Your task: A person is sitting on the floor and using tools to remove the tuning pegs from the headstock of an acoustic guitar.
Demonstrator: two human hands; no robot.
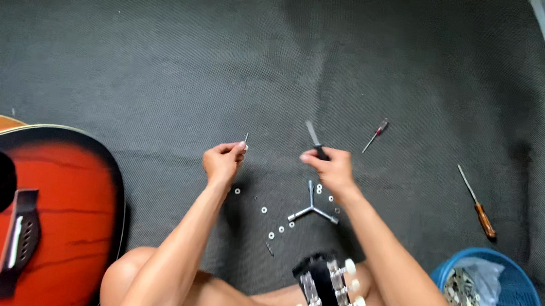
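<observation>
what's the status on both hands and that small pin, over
Left hand pinching a thin metal pin. Right hand gripping a dark-handled tool. Washers and three-way wrench on carpet just below.

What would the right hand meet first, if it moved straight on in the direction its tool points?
The right hand holds a dark-handled tool pointing up and slightly left, away from the person. Along that line only bare grey carpet shows, so the way looks free. The small red screwdriver lies off to the right.

Home floor used as guitar repair spot: dark grey carpet point(162, 38), sunburst acoustic guitar body point(26, 214) at left edge, wooden-handled screwdriver point(479, 204), blue plastic basket point(523, 298) at right corner.
</observation>
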